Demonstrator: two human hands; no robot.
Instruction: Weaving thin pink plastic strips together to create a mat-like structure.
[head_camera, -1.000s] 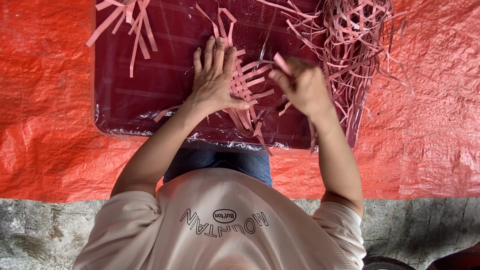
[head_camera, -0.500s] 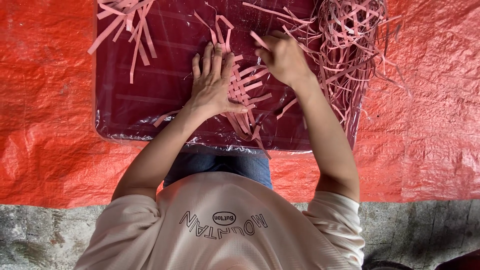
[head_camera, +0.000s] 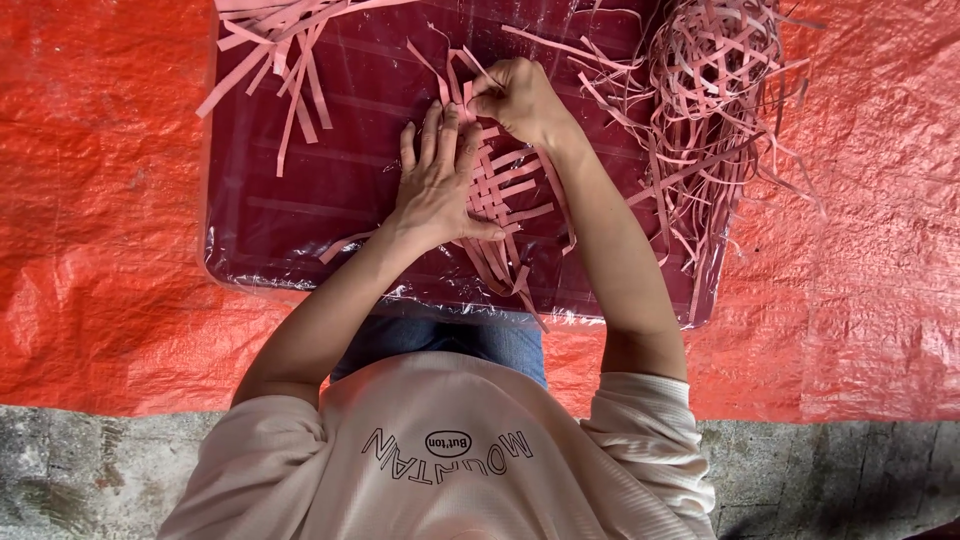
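A small pink weave (head_camera: 497, 195) lies mid-board (head_camera: 300, 210) and is pinned flat under the left hand (head_camera: 437, 185), fingers spread. Just beyond the weave, one strip (head_camera: 452, 72) is pinched by the right hand (head_camera: 515, 98). If the strip is tugged too hard, it could tear, or the crossings could be slid apart should the pinning pressure be eased.

Pale pink tee (blue jeans)

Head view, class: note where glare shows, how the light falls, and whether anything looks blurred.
Head view: soft, even daylight with faint shadows; white glare streaks on the plastic-wrapped maroon board, mostly along its near edge; the left hand, right hand and pink strips look sharp; no obvious blur.
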